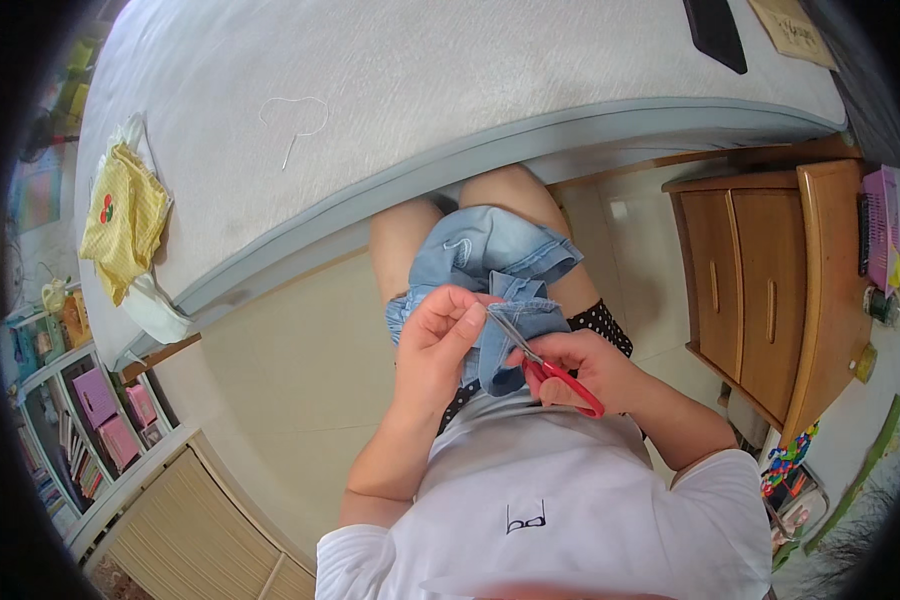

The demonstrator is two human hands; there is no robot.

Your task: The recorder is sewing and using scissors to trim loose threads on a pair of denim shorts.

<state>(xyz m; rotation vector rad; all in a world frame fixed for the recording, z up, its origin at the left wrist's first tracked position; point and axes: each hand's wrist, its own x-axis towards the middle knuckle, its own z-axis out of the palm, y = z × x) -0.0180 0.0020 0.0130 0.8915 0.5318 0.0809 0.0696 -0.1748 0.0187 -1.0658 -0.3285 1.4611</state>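
Observation:
Across my lap lies a light blue denim garment [465, 240] with a white stitched mark and frayed threads along one edge. My left hand [442, 337] pinches that frayed edge between thumb and fingertips. Red-handled scissors [562, 382] are in my right hand [581, 364], with the blades pointing up and left to the pinched edge, close to my left fingertips. Whether the blades touch the cloth or a thread cannot be told. Some of the denim hangs down between my hands.
Ahead is a bed [420, 82] bearing a looped white thread [326, 120], yellow checked cloth [131, 217], a black flat object [714, 34] and a brown packet [791, 30]. A wooden cabinet [772, 285] stands right; a bookshelf [82, 420] stands left.

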